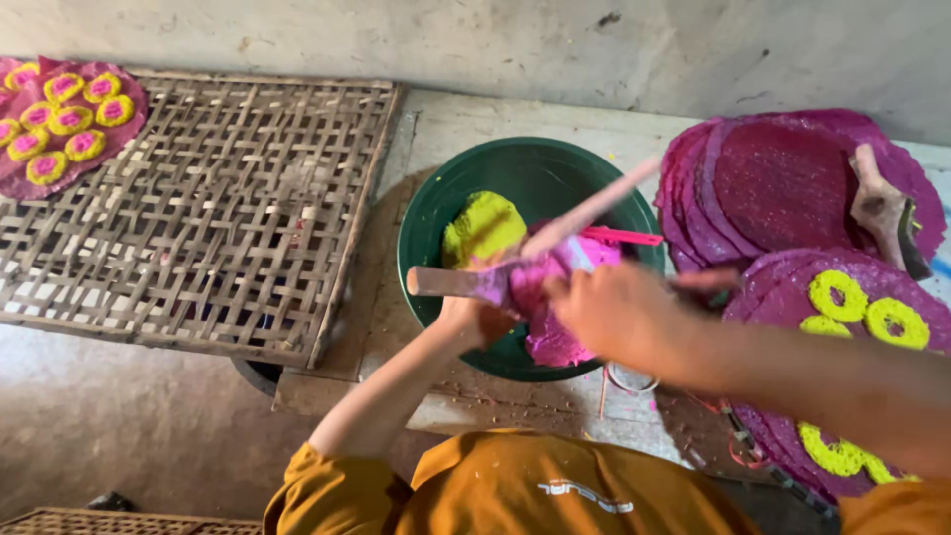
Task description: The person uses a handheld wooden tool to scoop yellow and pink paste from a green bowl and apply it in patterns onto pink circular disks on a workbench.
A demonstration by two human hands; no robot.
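L hand (pixel 475 315) clenched on wooden stick (pixel 451 282); R hand (pixel 614 312) blurred, grip unclear, hides pink dough (pixel 550 332) at bowl's (pixel 436 208) 5 o'clock.

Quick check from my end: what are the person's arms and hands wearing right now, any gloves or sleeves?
No gloves: the left hand and the right hand are both bare, smeared with magenta dough. The forearms are uncovered too. The mustard-orange shirt has short sleeves ending around the elbows, and a small white printed marking shows on its chest. No watch, rings or bands can be made out; the right hand is motion-blurred.
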